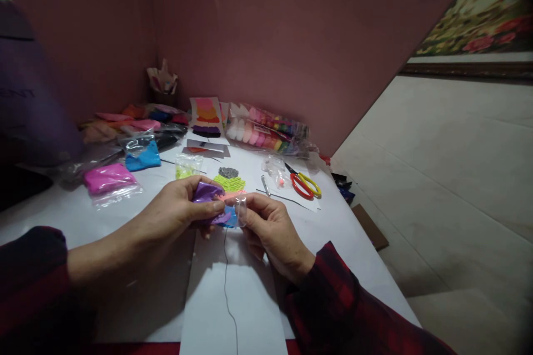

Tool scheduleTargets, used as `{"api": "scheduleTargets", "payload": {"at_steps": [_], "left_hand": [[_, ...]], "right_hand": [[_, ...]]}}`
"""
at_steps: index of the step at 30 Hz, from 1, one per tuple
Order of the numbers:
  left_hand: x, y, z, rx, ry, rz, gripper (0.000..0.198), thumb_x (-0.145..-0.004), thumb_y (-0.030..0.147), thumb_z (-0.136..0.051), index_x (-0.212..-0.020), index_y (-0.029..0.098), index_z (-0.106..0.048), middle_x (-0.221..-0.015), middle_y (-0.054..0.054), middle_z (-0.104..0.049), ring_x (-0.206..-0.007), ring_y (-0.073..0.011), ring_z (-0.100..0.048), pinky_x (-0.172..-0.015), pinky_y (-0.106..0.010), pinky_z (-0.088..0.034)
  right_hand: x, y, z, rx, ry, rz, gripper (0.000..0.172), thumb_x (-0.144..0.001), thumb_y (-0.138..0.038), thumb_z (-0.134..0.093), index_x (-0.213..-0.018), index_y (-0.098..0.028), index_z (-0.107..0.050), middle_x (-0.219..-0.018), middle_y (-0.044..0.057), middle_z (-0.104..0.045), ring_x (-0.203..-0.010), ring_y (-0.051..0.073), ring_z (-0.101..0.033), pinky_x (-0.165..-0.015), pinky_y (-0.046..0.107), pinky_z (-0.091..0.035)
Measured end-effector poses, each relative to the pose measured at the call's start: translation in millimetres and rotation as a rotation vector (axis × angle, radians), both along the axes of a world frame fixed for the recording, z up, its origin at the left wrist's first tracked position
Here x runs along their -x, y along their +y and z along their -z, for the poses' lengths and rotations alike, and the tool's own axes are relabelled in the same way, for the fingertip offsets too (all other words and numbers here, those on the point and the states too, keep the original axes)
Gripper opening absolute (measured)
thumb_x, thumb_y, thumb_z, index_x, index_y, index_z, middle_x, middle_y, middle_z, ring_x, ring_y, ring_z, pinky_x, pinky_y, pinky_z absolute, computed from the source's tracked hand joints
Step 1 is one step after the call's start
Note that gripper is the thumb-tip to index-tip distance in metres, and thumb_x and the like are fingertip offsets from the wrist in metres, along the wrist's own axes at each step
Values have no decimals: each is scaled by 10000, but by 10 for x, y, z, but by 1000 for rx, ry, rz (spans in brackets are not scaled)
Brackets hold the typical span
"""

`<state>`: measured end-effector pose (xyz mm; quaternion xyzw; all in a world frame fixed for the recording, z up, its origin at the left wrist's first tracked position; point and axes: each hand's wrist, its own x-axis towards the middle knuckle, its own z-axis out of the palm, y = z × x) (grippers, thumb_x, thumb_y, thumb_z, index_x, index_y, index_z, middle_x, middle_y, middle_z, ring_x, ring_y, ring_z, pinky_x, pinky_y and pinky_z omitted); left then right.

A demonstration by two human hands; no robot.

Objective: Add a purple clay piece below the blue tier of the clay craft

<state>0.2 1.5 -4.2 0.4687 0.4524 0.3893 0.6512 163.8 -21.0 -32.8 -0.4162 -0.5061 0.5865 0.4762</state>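
My left hand [185, 199] is closed on a clear plastic bag of purple modelling clay [205, 192], with the thumb pressed on top. On the other side, my right hand [277, 227] pinches the bag's clear edge [241, 211] between thumb and fingers. Both hands hover over a long white paper [233, 310] with a thin dark line [227, 288] running down it. Beyond the bag, textured bands of grey clay [229, 172], yellow-green clay [230, 183] and pink clay show on the paper. Blue clay appears below the bag, partly covered by it.
To the left lie bagged pink clay [109, 178] and bagged blue clay [144, 156]. Scissors [306, 184] with red and yellow handles rest at right, near a small metallic tool [265, 185]. Packs of coloured clay [266, 133] and a coloured sample card [205, 116] stand by the wall.
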Motion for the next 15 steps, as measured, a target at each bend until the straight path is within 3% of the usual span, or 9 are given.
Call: {"api": "scheduleTargets", "payload": {"at_steps": [7, 15], "left_hand": [[7, 26, 49, -28, -23, 12, 201, -677, 176, -745, -826, 145, -614, -564, 30, -597, -444, -75, -510, -426, -164, -432], [13, 26, 56, -47, -18, 11, 152, -691, 224, -739, -758, 147, -626, -558, 27, -579, -454, -77, -501, -411, -160, -428]], "right_hand": [[15, -14, -13, -5, 28, 3, 300, -758, -415, -719, -939, -176, -716, -399, -117, -342, -325, 26, -212, -302, 161, -182], [14, -22, -29, -40, 14, 76, 330, -715, -451, -745, -901, -179, -754, -387, -78, -357, -437, 90, -372, -409, 204, -316]]}}
